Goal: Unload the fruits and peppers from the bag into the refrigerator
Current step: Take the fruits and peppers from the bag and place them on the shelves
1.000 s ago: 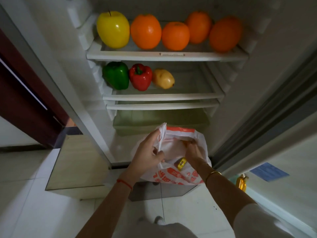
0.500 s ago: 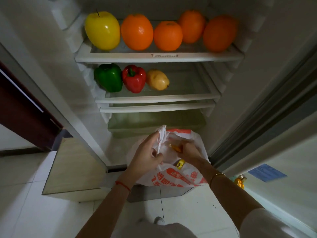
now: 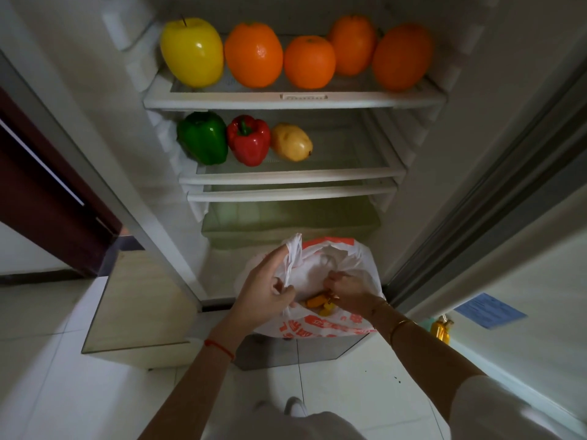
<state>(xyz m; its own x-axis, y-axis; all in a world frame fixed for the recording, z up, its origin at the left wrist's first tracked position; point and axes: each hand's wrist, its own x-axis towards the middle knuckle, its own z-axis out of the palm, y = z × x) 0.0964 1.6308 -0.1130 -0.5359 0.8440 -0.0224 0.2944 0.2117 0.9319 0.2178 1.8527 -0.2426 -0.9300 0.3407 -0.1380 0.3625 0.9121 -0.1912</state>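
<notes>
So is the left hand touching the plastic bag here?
Touching. The head view shows the left hand pinching the rim of the white plastic bag, its thumb and fingers curled around the bunched plastic.

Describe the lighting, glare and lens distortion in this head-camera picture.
Head view: dim overall; the glossy yellow apple and shiny red bell pepper carry small glare spots; wide-angle distortion bends the white refrigerator shelf and door edges; the small orange item inside the white-and-orange plastic bag is shadowed and unclear.

bag (image 3: 320, 328) rim gripped by left hand (image 3: 266, 293) | right hand (image 3: 349, 290) inside bag, fingers curled at orange-yellow item (image 3: 317, 303) | fridge front edge
</notes>
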